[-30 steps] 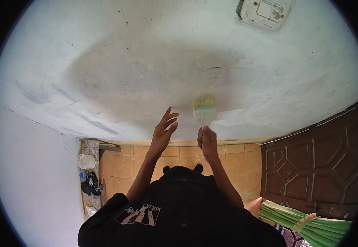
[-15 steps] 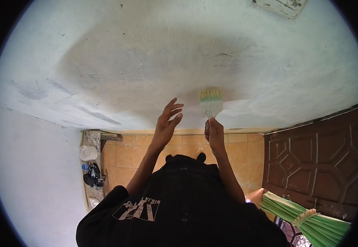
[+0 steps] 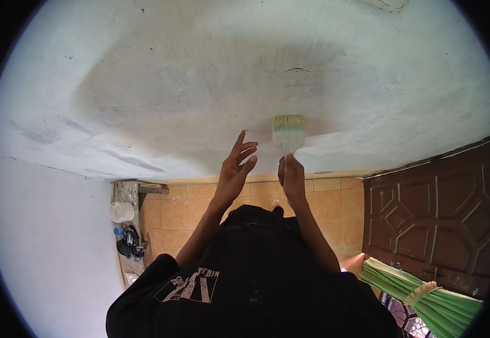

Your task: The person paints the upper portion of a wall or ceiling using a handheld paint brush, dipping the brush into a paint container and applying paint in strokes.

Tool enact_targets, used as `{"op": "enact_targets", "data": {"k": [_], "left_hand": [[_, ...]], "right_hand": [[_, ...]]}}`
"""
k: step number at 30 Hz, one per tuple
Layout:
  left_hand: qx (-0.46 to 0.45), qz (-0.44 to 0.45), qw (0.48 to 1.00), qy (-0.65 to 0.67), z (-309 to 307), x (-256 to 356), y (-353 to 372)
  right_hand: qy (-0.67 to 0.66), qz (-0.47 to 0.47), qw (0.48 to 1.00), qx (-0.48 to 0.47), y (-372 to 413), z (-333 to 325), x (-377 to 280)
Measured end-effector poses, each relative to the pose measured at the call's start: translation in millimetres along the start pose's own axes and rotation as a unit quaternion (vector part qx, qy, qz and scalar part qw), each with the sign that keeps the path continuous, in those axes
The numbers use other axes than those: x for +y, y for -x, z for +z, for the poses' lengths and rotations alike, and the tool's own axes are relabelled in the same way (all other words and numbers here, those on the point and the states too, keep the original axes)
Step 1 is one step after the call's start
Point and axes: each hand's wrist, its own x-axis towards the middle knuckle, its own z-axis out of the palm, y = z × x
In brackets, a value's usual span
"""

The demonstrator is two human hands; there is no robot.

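Note:
My right hand (image 3: 293, 179) grips a wide flat paintbrush (image 3: 288, 135) by its handle, bristles pointing up toward the wall. The bristles are yellowish with a green band, and the whitish lower part of the brush is smeared with paint. To the left of it, my left hand (image 3: 237, 176) is raised close to the wall with its fingers apart and nothing in them. Before me the pale wall (image 3: 211, 96) shows a large greyish patch, some dark scuffs and a short crack above the brush.
At the left, a worn wooden bench (image 3: 125, 194) bears a white bucket (image 3: 122, 212), a blue cup (image 3: 118, 231) and a black bundle (image 3: 130, 243). On the right stand a brown panelled door (image 3: 425, 208) and a tied green curtain (image 3: 425, 290). Orange floor tiles (image 3: 191, 208) lie below.
The brush and my right hand have moved slightly up. My left hand has shifted a little right and up. The view has tilted slightly.

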Motion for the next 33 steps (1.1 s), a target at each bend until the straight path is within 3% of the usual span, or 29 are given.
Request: {"op": "enact_targets", "data": {"k": [3, 9, 12, 15, 17, 19, 22, 25, 29, 32, 33], "left_hand": [[0.004, -0.002, 1.0, 0.003, -2, -3, -2], [0.012, -0.017, 1.0, -0.012, 3, 0, 0], [0.016, -0.018, 1.0, -0.014, 5, 2, -1], [0.017, -0.008, 1.0, 0.006, 3, 0, 0], [0.015, 0.001, 1.0, 0.011, 0, 0, -1], [0.024, 0.014, 0.999, 0.035, -2, -1, -3], [0.031, 0.014, 0.999, 0.033, -3, -1, 0], [0.034, 0.012, 0.999, 0.027, -3, 2, -2], [0.035, 0.027, 0.999, 0.029, -7, 1, -1], [0.043, 0.02, 0.998, 0.035, -10, 4, 3], [0.044, 0.015, 0.998, 0.036, -11, 4, 4]], "right_hand": [[0.002, -0.061, 0.998, -0.035, 9, 0, -12], [-0.032, -0.187, 0.98, -0.057, -14, 8, -104], [0.097, -0.195, 0.976, 0.008, -38, -10, -58], [0.179, -0.196, 0.964, 0.002, -41, -35, 26], [0.085, -0.101, 0.991, -0.011, -19, -24, 30], [-0.037, 0.015, 0.999, -0.023, 2, -8, -10], [-0.022, -0.109, 0.991, -0.068, 4, 13, -70], [-0.04, -0.128, 0.988, -0.077, -13, 23, -99], [0.076, -0.197, 0.977, -0.041, -42, 7, -26], [0.053, -0.074, 0.996, -0.018, -17, 8, 27], [0.051, -0.078, 0.995, -0.031, -11, 10, 25]]}}
